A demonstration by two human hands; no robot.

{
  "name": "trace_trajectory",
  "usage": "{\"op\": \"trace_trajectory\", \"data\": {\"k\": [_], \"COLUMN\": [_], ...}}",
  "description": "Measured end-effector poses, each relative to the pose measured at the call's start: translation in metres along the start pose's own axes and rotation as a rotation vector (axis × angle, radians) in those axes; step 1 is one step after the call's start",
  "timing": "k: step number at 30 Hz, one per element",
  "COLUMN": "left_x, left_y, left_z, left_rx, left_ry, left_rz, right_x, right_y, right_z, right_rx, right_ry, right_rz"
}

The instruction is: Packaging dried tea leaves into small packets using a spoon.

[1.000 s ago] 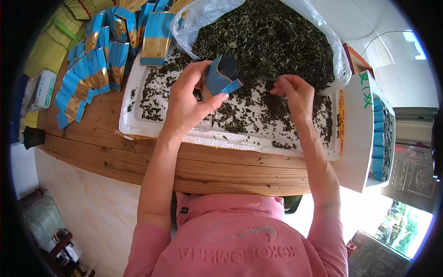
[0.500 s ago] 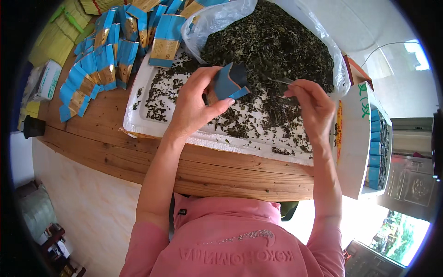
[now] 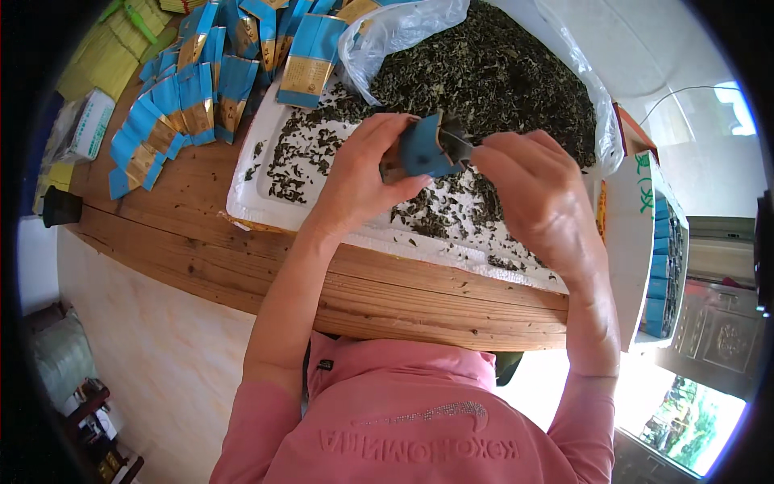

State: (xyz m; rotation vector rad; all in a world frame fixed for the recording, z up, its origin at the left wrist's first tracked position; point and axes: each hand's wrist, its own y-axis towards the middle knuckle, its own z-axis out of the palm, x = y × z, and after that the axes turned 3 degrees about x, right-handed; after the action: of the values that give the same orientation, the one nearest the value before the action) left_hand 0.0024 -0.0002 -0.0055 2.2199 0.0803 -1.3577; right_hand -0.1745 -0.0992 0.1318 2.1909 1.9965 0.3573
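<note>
My left hand (image 3: 359, 176) is closed around a blue and gold packet (image 3: 422, 150), tilted with its open mouth toward the right. In my right hand (image 3: 547, 198), pinched fingers hold a thin metal spoon (image 3: 458, 140) whose head is at the packet's mouth. Part of the spoon is hidden by the fingers and dark leaf. Both hands are above a white foam tray (image 3: 262, 211) strewn with loose dried tea leaves (image 3: 419, 218). Behind them rises a large heap of dark dried tea leaves (image 3: 500, 68) in a clear plastic bag (image 3: 387, 42).
Many blue and gold packets (image 3: 193, 101) lie at the back left; one packet (image 3: 310, 64) rests on the tray's edge. A white box (image 3: 633, 250) with packets stands right. On the wooden table (image 3: 201, 242), a small black pot (image 3: 61, 208) sits at the left edge.
My right hand has brought the spoon from over the leaves leftward to the packet's mouth. The packet has shifted slightly right and turned. The whole view has moved a little.
</note>
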Motion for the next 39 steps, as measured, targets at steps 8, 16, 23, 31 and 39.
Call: {"op": "trace_trajectory", "data": {"k": [8, 16, 23, 31, 39], "left_x": [0.005, -0.007, -0.007, -0.008, -0.005], "left_y": [-0.001, 0.003, 0.003, 0.006, 0.005], "left_z": [0.001, -0.004, -0.004, -0.003, -0.004], "left_rx": [-0.021, -0.024, -0.107, -0.065, -0.049], "left_ry": [0.059, -0.068, -0.108, -0.082, -0.099], "left_rz": [0.040, -0.032, -0.057, -0.057, -0.068], "right_x": [-0.003, -0.023, -0.020, -0.063, -0.057], "right_y": [0.001, -0.041, -0.074, -0.037, -0.052], "right_z": [0.004, 0.003, 0.054, 0.115, 0.101], "right_rx": [-0.137, -0.304, 0.065, -0.451, -0.446], "right_ry": [-0.269, 0.021, 1.036, 1.030, 0.755], "right_rz": [-0.169, 0.232, 0.966, 1.072, 0.760]}}
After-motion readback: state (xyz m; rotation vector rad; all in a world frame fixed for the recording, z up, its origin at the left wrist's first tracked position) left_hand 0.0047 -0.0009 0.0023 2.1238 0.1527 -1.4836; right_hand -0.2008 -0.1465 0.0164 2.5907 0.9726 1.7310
